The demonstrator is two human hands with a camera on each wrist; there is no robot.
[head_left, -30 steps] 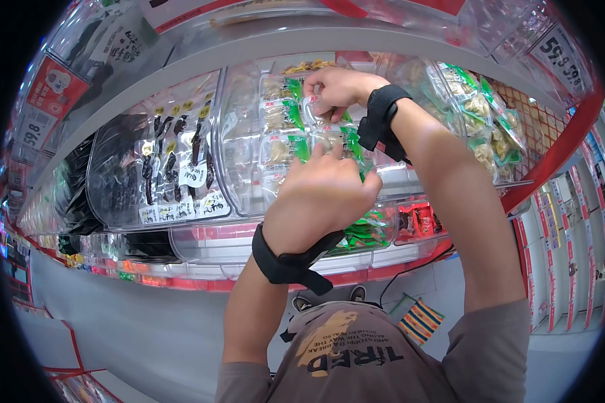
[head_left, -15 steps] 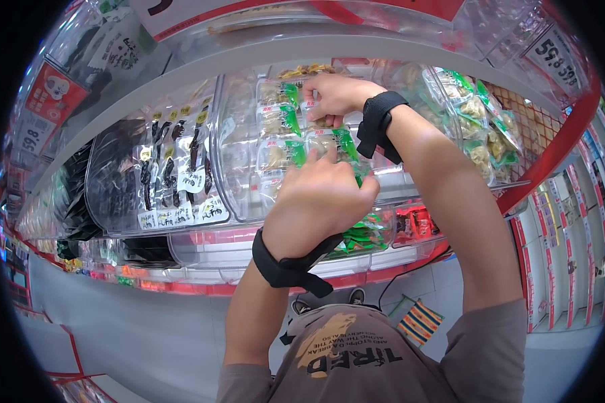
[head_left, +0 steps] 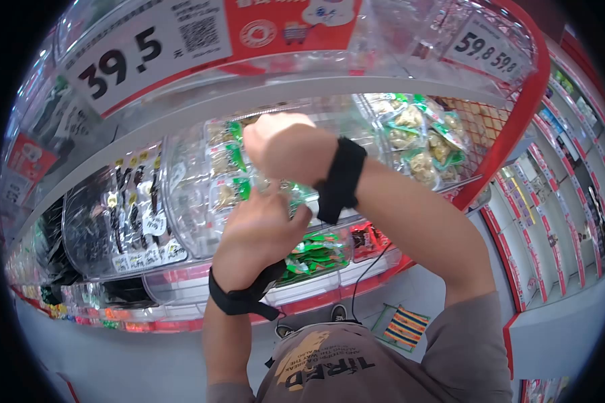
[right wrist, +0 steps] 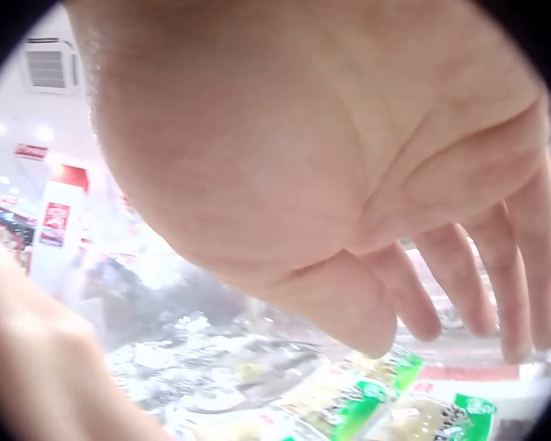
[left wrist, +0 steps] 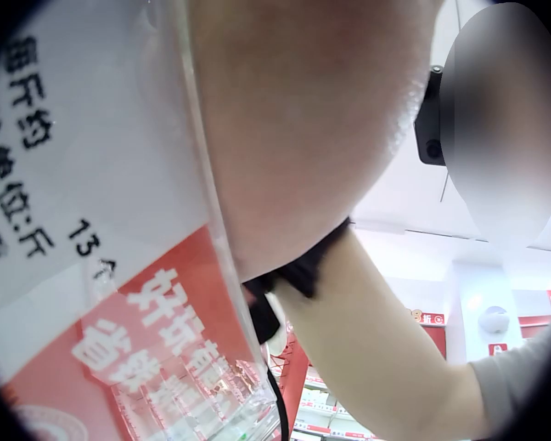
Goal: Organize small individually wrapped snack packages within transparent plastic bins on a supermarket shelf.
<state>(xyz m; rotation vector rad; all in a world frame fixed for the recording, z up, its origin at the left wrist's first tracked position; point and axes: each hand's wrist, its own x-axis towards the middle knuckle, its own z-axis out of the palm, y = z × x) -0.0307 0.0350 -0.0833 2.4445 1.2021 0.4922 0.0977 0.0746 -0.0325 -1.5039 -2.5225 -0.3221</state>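
Note:
Clear packets with green corners (head_left: 225,161), filled with pale dried food, lie in rows in a transparent bin. My right hand (head_left: 286,148) is over the far packets, its back hiding the fingers in the head view. In the right wrist view the fingers of that hand (right wrist: 303,138) extend loosely above the packets (right wrist: 340,404), with nothing in the palm. Nearer me, my left hand (head_left: 255,238) has its fingers stretched toward the front packets, the fingertips right at them. Its fingers are out of sight in the left wrist view.
A shelf edge with a large price sign (head_left: 154,57) overhangs the bin. Dark packaged strips (head_left: 134,201) fill the bin to the left; more green packets (head_left: 420,141) lie to the right beside a red rail (head_left: 517,127). Green bags (head_left: 319,255) sit on the tier below.
The head view has turned, so the bin now appears further left and lower. My right hand, earlier curled at a packet, has lifted and turned over; the left stays near the front packets.

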